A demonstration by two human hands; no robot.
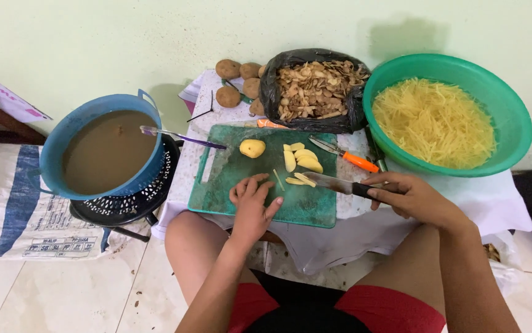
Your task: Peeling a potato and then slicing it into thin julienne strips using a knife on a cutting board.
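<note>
My right hand (411, 197) grips the black handle of a kitchen knife (334, 182) whose blade lies flat on a green cutting board (306, 206). My left hand (252, 200) rests open on the board's near edge, fingers spread, holding nothing. Yellow potato slices (301, 161) lie just beyond the blade tip. A thin potato strip (278, 179) lies between the two hands. A peeled potato piece (252, 148) sits farther back on the board.
A green bowl (512, 117) of shredded potato stands back right. A black bag of peels (315, 89) and several unpeeled potatoes (229, 69) sit behind the board. An orange-handled knife (346, 156) lies nearby. A blue bucket (56, 151) of brown water stands left.
</note>
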